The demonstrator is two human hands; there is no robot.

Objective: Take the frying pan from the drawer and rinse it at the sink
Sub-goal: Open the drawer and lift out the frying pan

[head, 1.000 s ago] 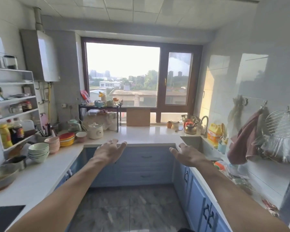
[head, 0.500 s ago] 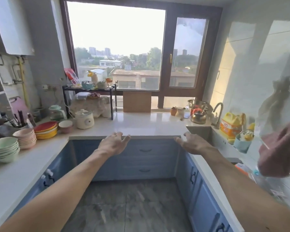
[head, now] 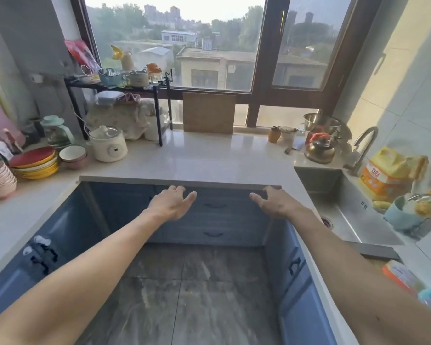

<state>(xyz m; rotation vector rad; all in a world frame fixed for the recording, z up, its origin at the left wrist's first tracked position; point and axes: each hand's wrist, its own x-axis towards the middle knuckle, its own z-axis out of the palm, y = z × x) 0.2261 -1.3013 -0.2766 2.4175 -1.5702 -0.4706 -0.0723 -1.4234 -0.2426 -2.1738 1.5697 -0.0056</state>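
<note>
Both my arms reach forward over the floor toward the blue drawers under the far counter. My left hand (head: 172, 203) hovers palm down, fingers apart, holding nothing. My right hand (head: 275, 202) is likewise empty and spread. Between and below them are two shut drawers, the upper drawer (head: 213, 204) and the lower drawer (head: 213, 232), each with a dark handle. No frying pan is visible. The steel sink (head: 353, 210) lies at the right with its curved tap (head: 363, 145) behind it.
White countertop (head: 197, 158) runs in a U around me. Stacked plates and bowls (head: 34, 161) and a small white cooker (head: 107, 143) stand at the left, a brass kettle (head: 319, 148) and yellow detergent bag (head: 386, 173) by the sink, a wooden board (head: 208, 112) against the window.
I have moved forward toward the far counter and my view has tilted down. Both hands have come closer to the drawers, still empty and spread.
</note>
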